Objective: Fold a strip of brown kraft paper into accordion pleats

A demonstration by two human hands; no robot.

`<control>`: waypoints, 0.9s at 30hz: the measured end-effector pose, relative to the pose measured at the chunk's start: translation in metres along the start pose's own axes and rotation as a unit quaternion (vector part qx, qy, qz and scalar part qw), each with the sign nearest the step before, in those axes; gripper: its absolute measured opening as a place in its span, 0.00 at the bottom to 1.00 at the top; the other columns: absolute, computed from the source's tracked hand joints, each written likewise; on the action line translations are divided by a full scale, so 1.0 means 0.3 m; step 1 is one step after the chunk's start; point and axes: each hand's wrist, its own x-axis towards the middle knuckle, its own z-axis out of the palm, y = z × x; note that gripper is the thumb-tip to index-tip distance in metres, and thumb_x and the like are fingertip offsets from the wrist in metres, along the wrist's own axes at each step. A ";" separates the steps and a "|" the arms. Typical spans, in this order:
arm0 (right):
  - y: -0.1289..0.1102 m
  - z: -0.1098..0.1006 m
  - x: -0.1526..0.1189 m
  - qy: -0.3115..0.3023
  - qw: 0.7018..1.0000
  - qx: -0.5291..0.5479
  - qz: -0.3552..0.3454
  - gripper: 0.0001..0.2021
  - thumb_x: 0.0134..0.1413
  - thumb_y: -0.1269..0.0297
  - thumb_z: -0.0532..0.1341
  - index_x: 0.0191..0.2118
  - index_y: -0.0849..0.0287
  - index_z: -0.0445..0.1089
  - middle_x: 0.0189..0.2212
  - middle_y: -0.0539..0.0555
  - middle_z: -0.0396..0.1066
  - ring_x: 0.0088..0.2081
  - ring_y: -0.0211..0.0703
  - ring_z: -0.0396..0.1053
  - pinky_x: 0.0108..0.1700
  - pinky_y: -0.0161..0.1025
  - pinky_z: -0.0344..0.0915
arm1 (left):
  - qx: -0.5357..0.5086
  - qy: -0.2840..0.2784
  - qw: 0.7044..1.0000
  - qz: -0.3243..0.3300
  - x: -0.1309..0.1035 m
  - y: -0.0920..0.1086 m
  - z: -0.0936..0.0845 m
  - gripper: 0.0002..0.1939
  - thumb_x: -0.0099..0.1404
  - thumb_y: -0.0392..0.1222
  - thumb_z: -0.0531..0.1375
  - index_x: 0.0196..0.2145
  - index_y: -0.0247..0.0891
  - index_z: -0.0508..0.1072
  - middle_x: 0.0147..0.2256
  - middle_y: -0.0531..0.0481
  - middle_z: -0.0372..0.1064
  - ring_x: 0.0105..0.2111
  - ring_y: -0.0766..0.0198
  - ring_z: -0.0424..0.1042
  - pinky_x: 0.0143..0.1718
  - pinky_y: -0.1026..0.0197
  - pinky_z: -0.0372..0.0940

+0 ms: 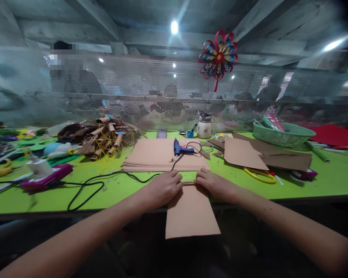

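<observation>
The sheet (193, 214) lies at lower centre of the frame, its far edge on the table (118, 200) and its lower part hanging past the near rim. The left hand (164, 187) and right hand (214, 185) hold that far edge at its two corners, fingers curled closed, a narrow gap between them; the thumbs are not clearly visible. The edge appears folded or rolled. Judged risks: uneven finger pressure could skew or crease the fold; the unsupported lower part could drag or bend the sheet if one grip slackens. At centre, the glue gun (182, 148) rests on the stack (150, 152); its cord (143, 180) runs just beyond the left hand, so a snag could pull the gun down. Whether it is hot cannot be told.
</observation>
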 end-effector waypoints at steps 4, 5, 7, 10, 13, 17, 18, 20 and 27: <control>-0.018 0.004 0.001 0.006 0.998 -0.058 -0.002 0.06 0.60 0.75 0.53 0.36 0.62 0.67 0.34 0.57 0.64 0.39 0.47 0.57 0.37 0.40 0.58 | 0.001 -0.019 1.000 0.000 -0.022 0.014 -0.005 0.06 0.63 0.30 0.53 0.34 0.32 0.71 0.32 0.43 0.64 0.34 0.56 0.62 0.38 0.55 0.59; -0.021 0.007 0.001 0.005 0.998 -0.069 -0.002 0.07 0.60 0.75 0.53 0.36 0.62 0.67 0.33 0.57 0.64 0.38 0.47 0.57 0.36 0.40 0.58 | -0.009 -0.020 1.000 -0.009 -0.025 0.012 -0.009 0.07 0.63 0.30 0.53 0.34 0.32 0.71 0.32 0.43 0.65 0.34 0.56 0.62 0.38 0.55 0.58; -0.025 0.015 0.000 0.007 0.996 -0.084 -0.002 0.07 0.60 0.74 0.53 0.36 0.62 0.68 0.33 0.57 0.65 0.38 0.47 0.58 0.35 0.41 0.58 | -0.055 -0.025 0.997 -0.046 -0.018 -0.006 -0.018 0.09 0.64 0.32 0.52 0.31 0.33 0.72 0.31 0.43 0.66 0.33 0.58 0.63 0.35 0.58 0.58; -0.024 0.028 -0.007 0.026 0.996 -0.086 0.002 0.07 0.60 0.74 0.53 0.36 0.63 0.68 0.33 0.58 0.65 0.39 0.48 0.58 0.35 0.41 0.59 | -0.183 -0.029 0.974 -0.129 0.034 -0.066 -0.021 0.16 0.67 0.41 0.51 0.25 0.34 0.72 0.29 0.46 0.66 0.27 0.64 0.63 0.28 0.62 0.55; -0.023 0.038 -0.019 0.049 0.996 -0.077 0.011 0.07 0.60 0.75 0.53 0.35 0.63 0.68 0.32 0.58 0.65 0.38 0.48 0.58 0.35 0.41 0.59 | -0.314 -0.043 0.929 -0.192 0.114 -0.129 -0.006 0.19 0.64 0.46 0.53 0.20 0.33 0.69 0.21 0.52 0.62 0.23 0.68 0.59 0.26 0.64 0.52; -0.027 0.046 -0.031 0.092 0.994 -0.058 0.017 0.09 0.58 0.78 0.51 0.35 0.63 0.67 0.32 0.59 0.64 0.37 0.48 0.58 0.36 0.42 0.60 | -0.436 -0.115 0.870 -0.201 0.177 -0.147 0.015 0.18 0.61 0.50 0.54 0.20 0.34 0.66 0.18 0.56 0.56 0.21 0.69 0.53 0.23 0.65 0.48; -0.030 0.046 -0.033 0.105 0.993 -0.055 0.017 0.10 0.58 0.79 0.50 0.35 0.63 0.67 0.32 0.59 0.64 0.37 0.48 0.58 0.36 0.43 0.61 | -0.460 -0.120 0.857 -0.200 0.178 -0.141 0.018 0.21 0.62 0.53 0.53 0.19 0.35 0.64 0.18 0.56 0.53 0.21 0.69 0.51 0.22 0.65 0.47; -0.037 0.041 -0.034 0.123 0.991 -0.055 0.010 0.11 0.59 0.79 0.49 0.38 0.64 0.67 0.33 0.60 0.64 0.37 0.48 0.58 0.37 0.44 0.61 | -0.502 -0.120 0.834 -0.194 0.167 -0.128 0.018 0.24 0.62 0.59 0.52 0.19 0.36 0.59 0.19 0.56 0.49 0.22 0.69 0.48 0.22 0.64 0.45; -0.055 0.026 -0.032 0.166 0.979 -0.113 -0.015 0.13 0.61 0.77 0.49 0.47 0.67 0.66 0.34 0.61 0.67 0.38 0.50 0.60 0.40 0.49 0.64 | -0.579 -0.119 0.778 -0.212 0.121 -0.104 -0.013 0.28 0.58 0.67 0.52 0.21 0.37 0.56 0.21 0.57 0.44 0.23 0.69 0.44 0.23 0.63 0.43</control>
